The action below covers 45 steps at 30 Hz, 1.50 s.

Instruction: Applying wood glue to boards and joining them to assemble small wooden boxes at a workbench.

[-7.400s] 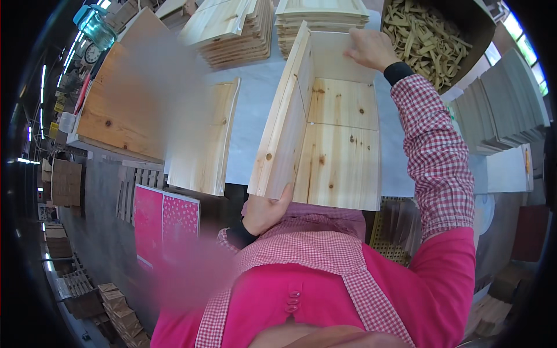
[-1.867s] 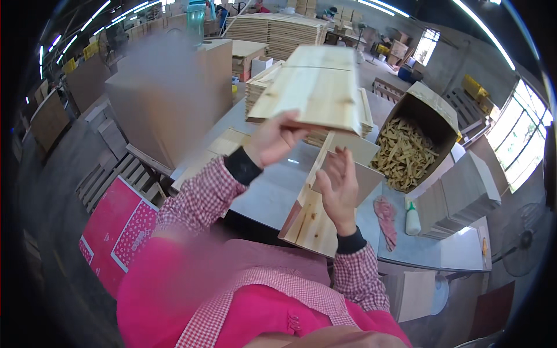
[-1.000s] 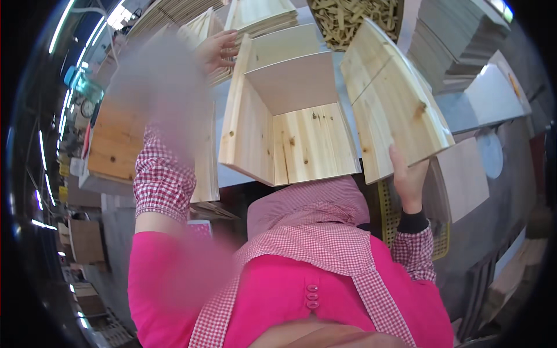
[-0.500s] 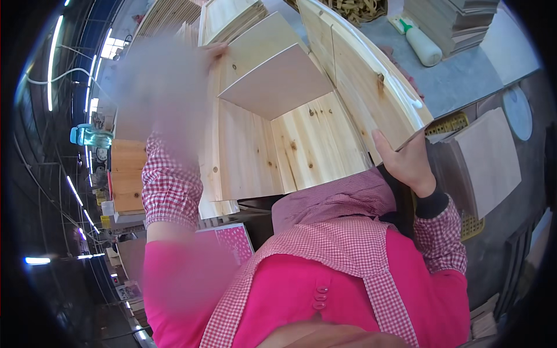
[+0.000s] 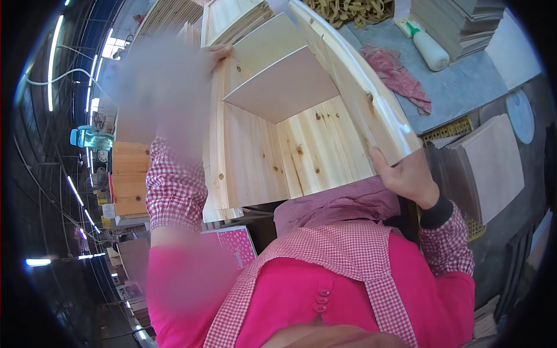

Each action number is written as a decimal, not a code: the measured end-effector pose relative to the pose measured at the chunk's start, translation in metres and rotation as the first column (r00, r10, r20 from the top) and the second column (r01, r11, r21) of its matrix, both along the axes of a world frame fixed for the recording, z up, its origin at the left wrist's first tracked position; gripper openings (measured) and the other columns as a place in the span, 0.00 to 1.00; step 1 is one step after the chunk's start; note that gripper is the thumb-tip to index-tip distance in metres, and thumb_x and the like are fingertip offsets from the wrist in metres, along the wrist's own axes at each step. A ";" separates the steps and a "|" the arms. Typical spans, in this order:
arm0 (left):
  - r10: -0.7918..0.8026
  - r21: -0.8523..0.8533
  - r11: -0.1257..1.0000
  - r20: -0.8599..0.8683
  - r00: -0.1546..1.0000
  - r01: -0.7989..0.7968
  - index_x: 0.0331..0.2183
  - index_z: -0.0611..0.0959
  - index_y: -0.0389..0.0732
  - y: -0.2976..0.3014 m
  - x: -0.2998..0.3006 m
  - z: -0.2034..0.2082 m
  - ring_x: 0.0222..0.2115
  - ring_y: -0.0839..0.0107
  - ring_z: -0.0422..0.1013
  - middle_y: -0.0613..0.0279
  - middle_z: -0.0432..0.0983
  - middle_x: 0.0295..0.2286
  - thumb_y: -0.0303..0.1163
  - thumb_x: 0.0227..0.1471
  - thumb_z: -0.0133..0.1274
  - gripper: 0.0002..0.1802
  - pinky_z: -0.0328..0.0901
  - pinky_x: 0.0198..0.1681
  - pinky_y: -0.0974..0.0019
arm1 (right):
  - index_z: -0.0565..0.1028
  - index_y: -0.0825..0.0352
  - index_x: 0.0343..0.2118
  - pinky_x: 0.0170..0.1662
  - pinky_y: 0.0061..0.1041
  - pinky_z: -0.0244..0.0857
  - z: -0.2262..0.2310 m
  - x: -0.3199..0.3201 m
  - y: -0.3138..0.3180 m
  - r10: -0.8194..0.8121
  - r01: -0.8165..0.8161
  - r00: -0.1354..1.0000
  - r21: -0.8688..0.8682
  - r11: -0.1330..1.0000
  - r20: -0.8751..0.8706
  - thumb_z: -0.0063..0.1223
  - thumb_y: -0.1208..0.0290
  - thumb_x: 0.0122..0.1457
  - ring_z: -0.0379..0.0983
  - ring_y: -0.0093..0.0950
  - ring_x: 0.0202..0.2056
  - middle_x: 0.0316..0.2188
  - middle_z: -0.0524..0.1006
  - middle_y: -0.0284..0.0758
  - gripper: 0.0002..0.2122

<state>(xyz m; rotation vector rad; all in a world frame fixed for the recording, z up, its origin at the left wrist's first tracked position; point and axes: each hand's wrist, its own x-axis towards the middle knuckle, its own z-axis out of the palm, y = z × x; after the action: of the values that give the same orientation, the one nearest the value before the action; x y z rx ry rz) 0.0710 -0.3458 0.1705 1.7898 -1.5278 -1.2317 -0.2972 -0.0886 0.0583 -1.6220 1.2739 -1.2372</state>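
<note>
Grey workbench (image 5: 464,87) fills the upper right of a workshop lit by long ceiling lamps at the left. Before it, close to the person's chest, stands a pine box (image 5: 290,133), open toward the camera: two side boards, a back board and one paler shelf (image 5: 284,84) set across the inside, with nothing lying in it. One right hand (image 5: 409,177) closes on the lower end of the right side board, fingers curled behind its edge and thumb on the face. One left hand (image 5: 217,52) reaches up to the top of the left side board; only its fingertips show past a blurred patch, resting on the wood, and whether they grip it cannot be told. On the bench lie one white squeeze bottle (image 5: 429,49) with a green tip and, just beside it, one red rag (image 5: 400,78). Wood stacks (image 5: 458,20) stand behind the bottle.
</note>
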 end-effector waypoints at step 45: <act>-0.181 -0.452 0.800 0.444 0.878 0.394 0.33 0.85 0.37 0.111 -0.023 -0.006 0.59 0.55 0.56 0.37 0.63 0.54 0.40 0.47 0.59 0.16 0.55 0.57 0.64 | 0.68 0.75 0.51 0.50 0.23 0.61 0.056 0.023 -0.089 0.268 -0.400 0.845 0.214 0.891 0.463 0.29 0.53 0.67 0.69 0.23 0.46 0.47 0.72 0.39 0.26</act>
<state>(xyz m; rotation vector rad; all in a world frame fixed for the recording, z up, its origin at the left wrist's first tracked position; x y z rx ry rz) 0.0477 -0.2351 0.1640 1.4937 -2.1788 -0.4826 -0.2741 -0.1777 0.1141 -1.2026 0.8099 -1.0349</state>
